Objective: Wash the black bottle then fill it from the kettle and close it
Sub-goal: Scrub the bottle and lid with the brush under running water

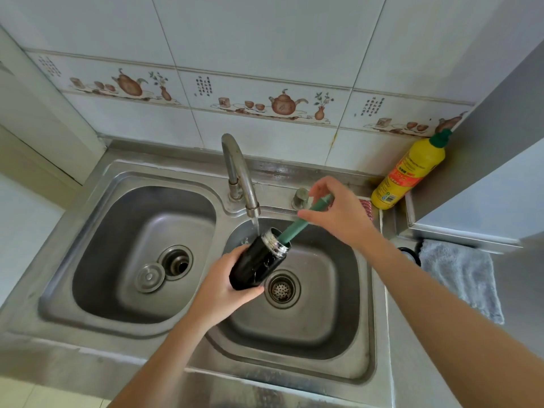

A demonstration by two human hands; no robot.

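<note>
Tilting over the right sink basin, the black bottle sits gripped in the left hand, its open mouth just under the running tap. The right hand pinches a green brush handle that goes into the bottle's mouth. A yellow bottle stands at far right, a grey cloth nearer, and a loose strainer plug lies in the left basin.

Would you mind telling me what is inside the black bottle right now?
A green brush handle, gripped by the right hand, runs into the open mouth of the black bottle, which the left hand holds. The brush's end and any water inside are hidden by the bottle's wall.
</note>
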